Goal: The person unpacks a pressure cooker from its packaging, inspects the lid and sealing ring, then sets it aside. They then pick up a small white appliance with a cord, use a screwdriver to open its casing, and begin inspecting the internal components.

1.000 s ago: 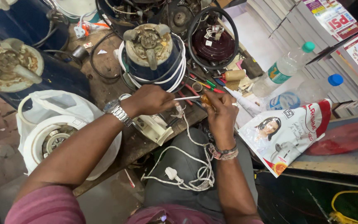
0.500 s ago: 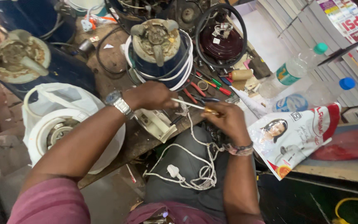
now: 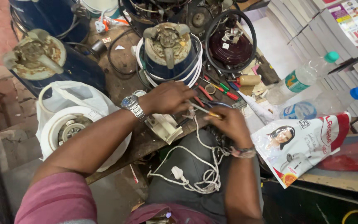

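Your right hand [image 3: 228, 124] pinches a screwdriver [image 3: 206, 111], its shaft pointing left toward your closed left hand [image 3: 168, 97], which grips a white cord [image 3: 195, 137]. Beyond your hands, a blue canister [image 3: 168, 56] holds a motor.

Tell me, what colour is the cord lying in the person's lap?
White. The cord with its plug shows best in the head view, coiled on the dark lap.

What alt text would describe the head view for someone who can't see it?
Over a cluttered repair bench, the right hand holds a screwdriver pointed toward the left hand, above a small white appliance part. A white power cord lies coiled on the lap; blue mixer bases and plastic bottles surround them.
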Motion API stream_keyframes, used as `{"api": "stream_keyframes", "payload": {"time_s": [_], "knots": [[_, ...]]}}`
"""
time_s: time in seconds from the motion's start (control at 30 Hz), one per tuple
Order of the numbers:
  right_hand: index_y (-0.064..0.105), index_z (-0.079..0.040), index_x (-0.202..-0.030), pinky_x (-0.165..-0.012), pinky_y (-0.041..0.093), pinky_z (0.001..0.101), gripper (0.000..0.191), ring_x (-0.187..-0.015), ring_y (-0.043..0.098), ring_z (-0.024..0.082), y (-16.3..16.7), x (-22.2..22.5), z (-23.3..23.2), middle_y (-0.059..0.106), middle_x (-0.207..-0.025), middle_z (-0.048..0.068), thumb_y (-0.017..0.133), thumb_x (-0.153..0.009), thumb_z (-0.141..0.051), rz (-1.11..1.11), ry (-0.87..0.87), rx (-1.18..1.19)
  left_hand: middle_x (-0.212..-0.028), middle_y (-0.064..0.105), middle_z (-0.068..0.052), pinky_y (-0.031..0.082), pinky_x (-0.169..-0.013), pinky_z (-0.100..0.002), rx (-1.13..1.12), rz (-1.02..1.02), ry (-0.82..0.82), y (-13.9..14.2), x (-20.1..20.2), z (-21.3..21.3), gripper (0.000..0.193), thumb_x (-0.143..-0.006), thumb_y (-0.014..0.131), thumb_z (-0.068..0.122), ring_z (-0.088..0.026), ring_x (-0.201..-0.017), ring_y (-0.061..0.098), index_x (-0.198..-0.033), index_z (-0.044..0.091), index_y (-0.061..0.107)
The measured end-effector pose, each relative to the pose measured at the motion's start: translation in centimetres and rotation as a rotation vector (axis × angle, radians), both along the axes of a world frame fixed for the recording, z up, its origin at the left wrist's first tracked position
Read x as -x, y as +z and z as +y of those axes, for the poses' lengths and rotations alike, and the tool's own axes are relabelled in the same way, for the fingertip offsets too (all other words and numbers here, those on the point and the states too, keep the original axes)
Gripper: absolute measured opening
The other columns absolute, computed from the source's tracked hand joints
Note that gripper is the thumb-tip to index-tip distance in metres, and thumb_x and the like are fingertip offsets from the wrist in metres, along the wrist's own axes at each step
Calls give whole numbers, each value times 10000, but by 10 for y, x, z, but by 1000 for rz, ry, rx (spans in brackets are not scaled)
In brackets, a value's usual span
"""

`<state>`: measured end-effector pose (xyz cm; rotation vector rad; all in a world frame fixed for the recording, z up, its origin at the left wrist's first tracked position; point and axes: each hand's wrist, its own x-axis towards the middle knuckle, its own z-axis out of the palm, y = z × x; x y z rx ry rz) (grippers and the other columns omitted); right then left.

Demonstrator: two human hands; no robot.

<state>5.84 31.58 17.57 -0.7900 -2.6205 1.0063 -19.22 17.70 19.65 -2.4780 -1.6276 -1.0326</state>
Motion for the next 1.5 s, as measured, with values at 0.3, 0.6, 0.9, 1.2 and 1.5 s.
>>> {"api": "stream_keyframes", "payload": {"time_s": [0.3,0.6,0.9,1.2,1.5], "knots": [[697,-37,-1291,-786,550,305,456,-865,681,166,20,-62,26,734,-978,108,831,-862,-107,252,-250,-95,-1137,687,-223,481,-921,-504,1010,351,102,-45,-24,0,858,-870,547,795,-420,-1046,650,-1074,-25,701],[619,7,-1210,-992,591,309,377,-1139,698,191,55,-66,-12,686,-1244,131,830,-898,20,602,-238,-59,-1078,721,-129,535,-833,-512,979,472,109,-66,-31,-1,790,-749,574,802,-369,-988,690,-1038,102,797],[479,-41,-1287,-786,636,360,335,-1079,711,271,58,-96,-55,672,-1226,235,724,-1092,77,1008,-292,30,-644,677,-128,468,-494,-405,1227,-14,92,-18,32,3,531,-774,722,552,-250,-535,634,-783,22,736],[415,-72,-1256,-839,586,303,322,-957,654,193,18,-63,-92,661,-1192,205,654,-1064,27,974,-265,167,-625,654,-77,475,-511,-369,985,-262,141,10,73,-3,427,-782,741,445,-187,-544,622,-739,21,714],[404,-60,-1238,-869,610,325,311,-1022,670,197,14,-46,-99,646,-1253,199,633,-1049,32,962,-276,256,-624,633,-58,478,-503,-356,1040,-365,151,9,75,-3,385,-813,704,400,-168,-528,600,-728,24,697]]}}
